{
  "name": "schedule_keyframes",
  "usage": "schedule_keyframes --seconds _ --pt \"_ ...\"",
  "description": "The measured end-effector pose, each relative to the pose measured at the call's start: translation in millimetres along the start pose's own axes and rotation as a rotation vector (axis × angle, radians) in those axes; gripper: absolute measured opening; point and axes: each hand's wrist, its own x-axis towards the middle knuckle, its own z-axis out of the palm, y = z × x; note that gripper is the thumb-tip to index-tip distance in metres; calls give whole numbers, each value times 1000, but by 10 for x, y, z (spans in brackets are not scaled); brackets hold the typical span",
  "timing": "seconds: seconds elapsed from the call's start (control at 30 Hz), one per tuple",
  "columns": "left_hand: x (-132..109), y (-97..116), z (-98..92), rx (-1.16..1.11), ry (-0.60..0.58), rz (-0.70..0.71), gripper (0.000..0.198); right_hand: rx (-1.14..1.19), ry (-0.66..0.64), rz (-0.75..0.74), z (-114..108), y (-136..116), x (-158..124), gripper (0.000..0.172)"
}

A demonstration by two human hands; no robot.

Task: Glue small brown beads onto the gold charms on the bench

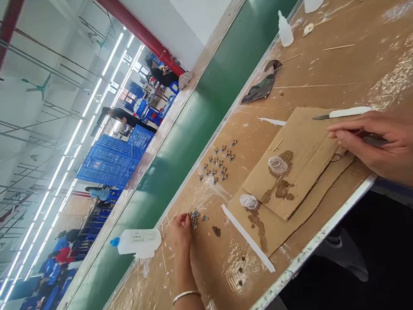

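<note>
Head view is tilted pretty hard, so the counter [367, 62] runs diagonally across the shot. The left hand [179, 227], with a bracelet [185, 294] on the wrist, is down on the counter with its fingers bunched in tight against a little cluster [195, 217] of blue and gold pieces. I only see the back of the hand, so I can't tell if it's actually pinching one or just touching them. Just beside the cluster there's a small clump of dark bits [216, 231], and a white strip [247, 237] lies near that. The right hand [388, 146] rests on the edge of the cardboard [304, 159], fingers stretched out long and close together. There's something thin and dark under them, and I can't tell if it's gripped or just lying there. A white-handled knife [343, 113] sits on the cardboard just above that hand, apart from it. Two clear round caps [278, 165] sit on the cardboard in brown stains. Farther out toward the green belt [190, 142] there's a spread-out group [218, 162] of the same blue and gold pieces, well apart from the left hand. A bottle [138, 241] with a blue cap lies on its side at the belt's edge, near the left hand. Way up the counter are two upright squeeze bottles [284, 29] and a dark rag [260, 89]. Other people and blue crates [112, 160] are in the background.
</note>
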Motion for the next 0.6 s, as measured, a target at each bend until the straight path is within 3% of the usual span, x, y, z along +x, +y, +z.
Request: schedule_keyframes --seconds 0.1,0.27,0.43,0.6 --pt "-188 25 -47 -202 103 13 20 5 -31 60 -9 -26 -8 16" --pt "-729 179 -136 -645 233 84 31 14 -78 154 -17 -55 -26 22" --pt "-1180 396 -175 -927 177 127 28 25 -112 185 -37 -72 -25 24" --pt "-1361 519 -166 -1007 124 136 23 43 -120 200 -50 -66 -11 24"
